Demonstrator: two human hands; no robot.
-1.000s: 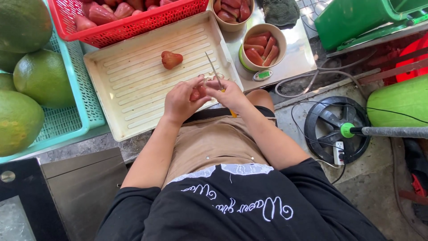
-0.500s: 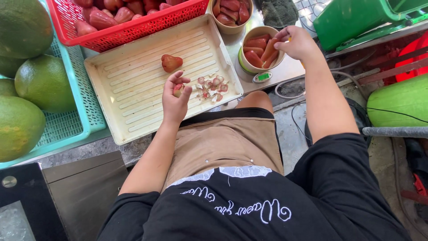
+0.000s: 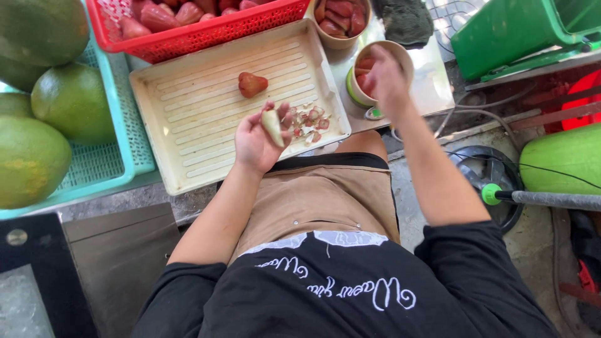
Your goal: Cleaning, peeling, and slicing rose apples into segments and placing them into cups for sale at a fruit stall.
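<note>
The cream ribbed plastic tray (image 3: 206, 112) lies between the red plastic basket (image 3: 206, 25) on its far side and the person's lap; most of its ribbed floor is bare. The left hand (image 3: 260, 141), palm up, fingers curled, cradles a pale cut fruit piece (image 3: 273, 127) over the tray's near right corner. The right hand (image 3: 385, 78) reaches over the small paper cup of red fruit slices (image 3: 363, 78), well to the right; its grip is blurred and cannot be told. A whole red fruit (image 3: 251, 83) lies far of the left hand.

Street fruit stall: red basket (image 3: 206, 28) of rose apples, green pomelos (image 3: 37, 119), cut-fruit cups (image 3: 341, 22), cream tray (image 3: 188, 119).
</note>
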